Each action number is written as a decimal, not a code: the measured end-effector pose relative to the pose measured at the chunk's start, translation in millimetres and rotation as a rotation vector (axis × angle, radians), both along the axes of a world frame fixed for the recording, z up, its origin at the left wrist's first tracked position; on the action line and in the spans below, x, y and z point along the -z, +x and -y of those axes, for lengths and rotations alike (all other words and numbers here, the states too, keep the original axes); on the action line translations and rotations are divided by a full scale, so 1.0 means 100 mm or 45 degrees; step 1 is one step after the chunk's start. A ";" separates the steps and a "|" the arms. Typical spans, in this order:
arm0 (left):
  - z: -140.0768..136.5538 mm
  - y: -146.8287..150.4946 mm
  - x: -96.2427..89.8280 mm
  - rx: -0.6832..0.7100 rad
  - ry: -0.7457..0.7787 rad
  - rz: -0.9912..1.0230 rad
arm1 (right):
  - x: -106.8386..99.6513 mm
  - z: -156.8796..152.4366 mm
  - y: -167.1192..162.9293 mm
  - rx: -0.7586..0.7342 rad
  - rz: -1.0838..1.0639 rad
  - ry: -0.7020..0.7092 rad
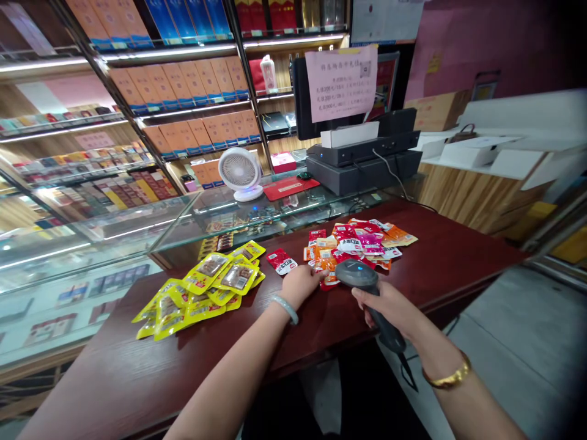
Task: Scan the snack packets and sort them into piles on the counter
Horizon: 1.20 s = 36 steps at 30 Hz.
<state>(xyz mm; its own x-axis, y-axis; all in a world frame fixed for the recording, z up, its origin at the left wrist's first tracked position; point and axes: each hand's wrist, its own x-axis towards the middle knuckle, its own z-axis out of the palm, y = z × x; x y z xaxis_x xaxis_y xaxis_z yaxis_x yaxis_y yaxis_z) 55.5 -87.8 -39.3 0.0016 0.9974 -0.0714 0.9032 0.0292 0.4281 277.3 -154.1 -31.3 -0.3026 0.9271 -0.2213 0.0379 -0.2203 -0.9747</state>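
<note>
My right hand (389,308) is wrapped around the handle of a dark barcode scanner (358,276), whose head points at the packets. My left hand (302,282) rests low over the table, its fingers closed at the edge of a small orange snack packet (328,261); the fingertips are partly hidden. Behind both hands lies a loose pile of small red, pink and orange snack packets (371,243). One red and white packet (281,261) lies apart, just beyond my left hand. To the left, several larger yellow snack packets (202,290) are heaped together.
The dark red table (257,342) abuts a glass display counter (215,214). On the counter stand a white fan (239,171), a red mat (288,188) and a cash register (362,165) with a monitor. Boxed goods fill the shelves behind. The scanner's cable (407,371) hangs below.
</note>
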 end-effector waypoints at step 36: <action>0.33 -0.25 -0.10 -0.045 0.303 -0.237 | 0.11 -0.14 -0.35 -0.188 -0.019 0.054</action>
<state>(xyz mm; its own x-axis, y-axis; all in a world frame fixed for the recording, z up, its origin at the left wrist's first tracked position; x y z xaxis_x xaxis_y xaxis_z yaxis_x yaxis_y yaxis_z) 30.2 -120.8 -29.5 -0.0246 0.9853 0.1688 0.9671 -0.0193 0.2536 242.3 -140.5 -42.6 -0.4390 0.8807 -0.1777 0.0523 -0.1724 -0.9836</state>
